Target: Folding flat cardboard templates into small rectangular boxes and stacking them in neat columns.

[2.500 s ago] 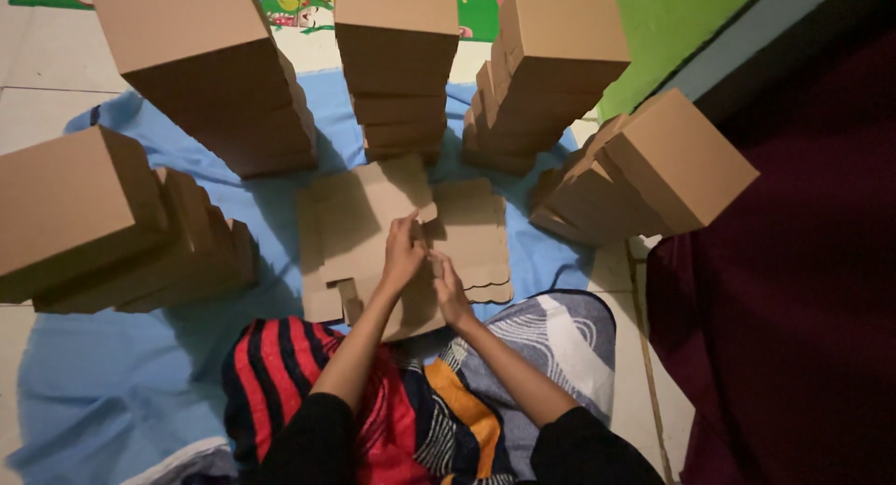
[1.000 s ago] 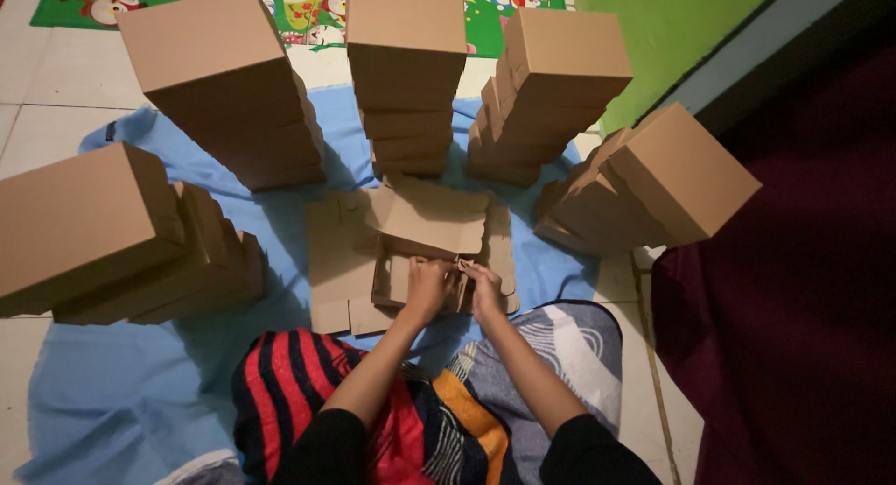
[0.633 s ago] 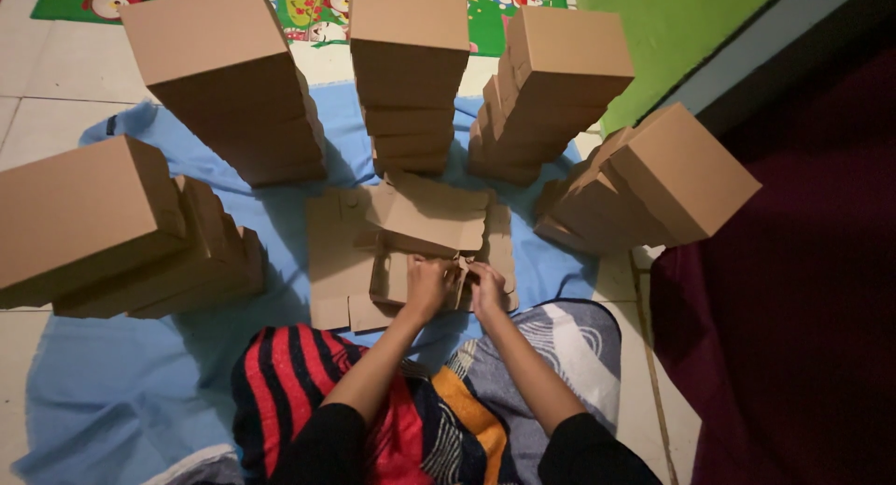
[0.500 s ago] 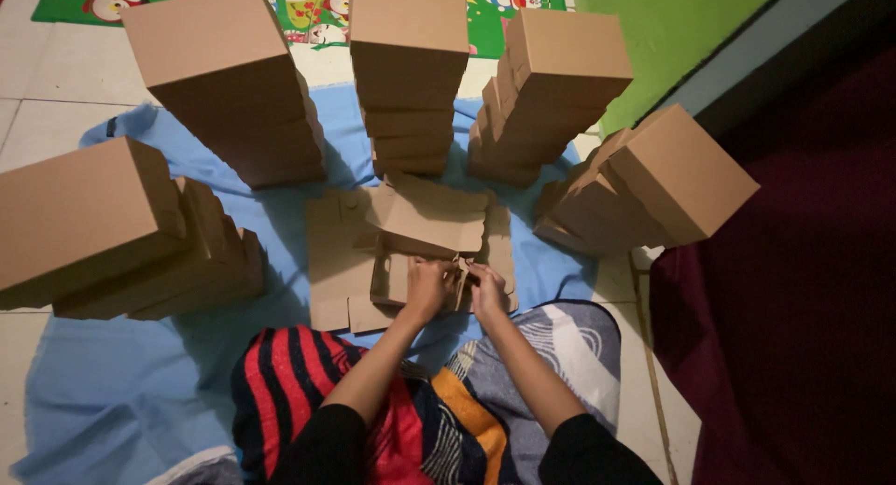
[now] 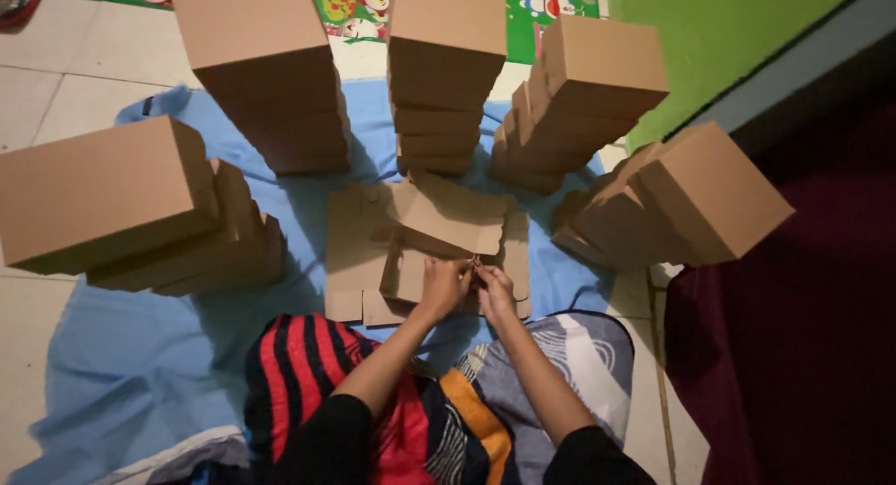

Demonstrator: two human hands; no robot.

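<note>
Box stacks (image 5: pixel 448 74) ring hands (image 5: pixel 467 284); cloth (image 5: pixel 121 354) left open.

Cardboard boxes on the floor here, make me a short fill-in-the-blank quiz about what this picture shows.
1. Both hands, left hand and right hand, grip the near edge of a flat ____ sheet.
2. The sheet lies on a ____ cloth spread over the floor.
3. Around it stand ____ stacks of closed boxes.
4. The wall at upper right is painted ____.

Missing words: cardboard; blue; five; green

Flat cardboard sheet (image 5: pixel 439 238) now folded up, seemingly into walls.
</note>
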